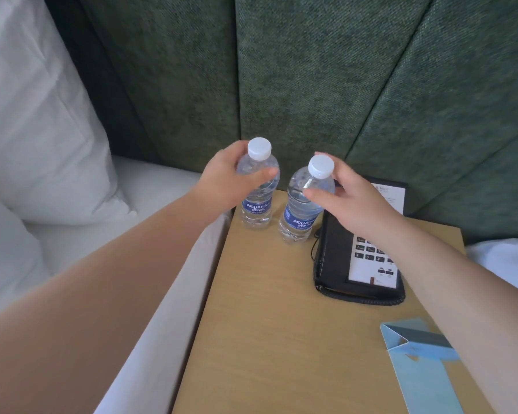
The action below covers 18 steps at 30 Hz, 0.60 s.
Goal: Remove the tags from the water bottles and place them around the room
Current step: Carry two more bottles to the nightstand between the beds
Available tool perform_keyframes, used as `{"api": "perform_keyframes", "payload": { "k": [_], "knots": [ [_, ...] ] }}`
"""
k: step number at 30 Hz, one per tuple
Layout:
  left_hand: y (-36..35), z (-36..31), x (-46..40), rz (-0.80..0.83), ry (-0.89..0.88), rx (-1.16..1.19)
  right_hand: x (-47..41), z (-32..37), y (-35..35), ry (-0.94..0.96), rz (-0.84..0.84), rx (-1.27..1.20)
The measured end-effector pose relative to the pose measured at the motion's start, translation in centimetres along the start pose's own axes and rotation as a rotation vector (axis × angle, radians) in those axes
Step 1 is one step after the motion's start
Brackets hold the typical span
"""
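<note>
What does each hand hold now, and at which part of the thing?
The left hand grips the left water bottle round its shoulder, below the cap. The right hand holds the right water bottle at its neck and shoulder.

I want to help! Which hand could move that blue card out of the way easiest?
Neither is free, but the right hand is nearer: the blue card lies beside its forearm.

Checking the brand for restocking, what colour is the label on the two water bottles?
Blue with white lettering, on both water bottles, in the head view.
</note>
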<state>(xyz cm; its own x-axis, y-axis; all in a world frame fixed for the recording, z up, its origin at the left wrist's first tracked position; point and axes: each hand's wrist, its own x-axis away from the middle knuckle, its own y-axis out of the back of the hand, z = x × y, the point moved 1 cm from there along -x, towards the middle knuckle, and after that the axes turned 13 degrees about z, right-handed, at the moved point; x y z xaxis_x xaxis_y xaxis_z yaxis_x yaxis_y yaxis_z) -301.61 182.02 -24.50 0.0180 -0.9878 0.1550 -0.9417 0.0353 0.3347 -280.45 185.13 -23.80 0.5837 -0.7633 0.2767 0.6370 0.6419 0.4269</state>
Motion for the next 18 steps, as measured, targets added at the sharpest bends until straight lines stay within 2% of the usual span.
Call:
{"api": "perform_keyframes", "payload": {
  "k": [2,8,13,18],
  "knots": [
    [0.2,0.2,-0.1,0.002,-0.022,-0.007,-0.4,-0.1,0.1,0.022,-0.016,0.032],
    [0.4,0.4,-1.3,0.069,-0.018,0.098,-1.9,0.4,-0.4,0.071,-0.217,0.068],
    [0.8,-0.6,-2.8,0.065,-0.032,-0.067,-3.5,0.6,0.0,0.037,-0.319,0.115],
    [0.3,-1.0,-4.0,0.01,-0.045,-0.107,-4.8,0.6,0.8,0.007,-0.385,0.096]
  ]
}}
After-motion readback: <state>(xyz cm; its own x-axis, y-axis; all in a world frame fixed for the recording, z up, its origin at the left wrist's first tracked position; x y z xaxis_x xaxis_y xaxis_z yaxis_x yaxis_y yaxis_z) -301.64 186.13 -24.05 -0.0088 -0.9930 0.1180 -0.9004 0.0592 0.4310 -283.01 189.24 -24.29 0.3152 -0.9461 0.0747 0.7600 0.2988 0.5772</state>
